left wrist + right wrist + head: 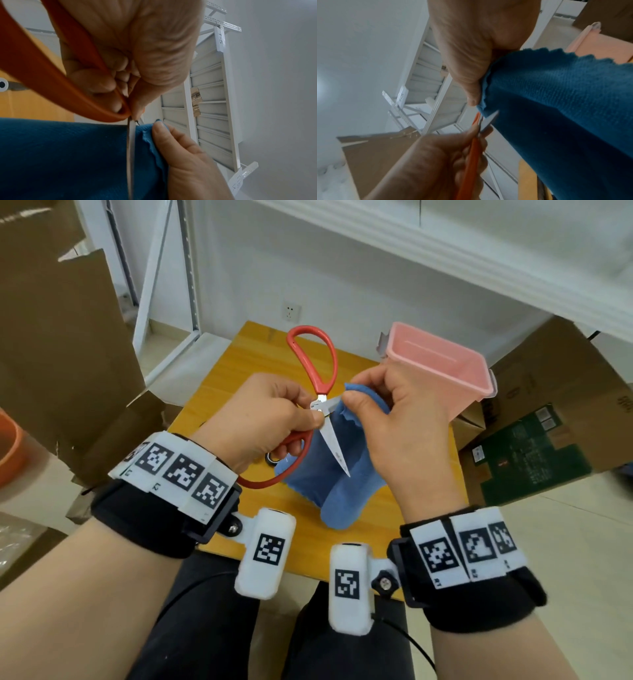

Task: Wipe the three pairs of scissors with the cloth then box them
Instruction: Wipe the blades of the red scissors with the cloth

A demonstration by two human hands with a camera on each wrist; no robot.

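The left hand (pixel 270 419) grips the red scissors (pixel 313 364) near the joint, holding them up over the yellow table (pixel 219 378) with the blades spread apart. The right hand (pixel 400 419) pinches the blue cloth (pixel 329 474) around one blade, and the cloth hangs down. The pink box (pixel 442 361) sits open just behind the right hand.

Both forearms reach forward side by side, each wrist in a black strap with white marker tags. The left hand (pixel 270 419) is curled, thumb and fingers pinching the scissors (pixel 317 392) at the pivot — one red loop passes under the palm. The right hand (pixel 397 419) pinches the cloth (pixel 329 474), thumb on top, over one blade.
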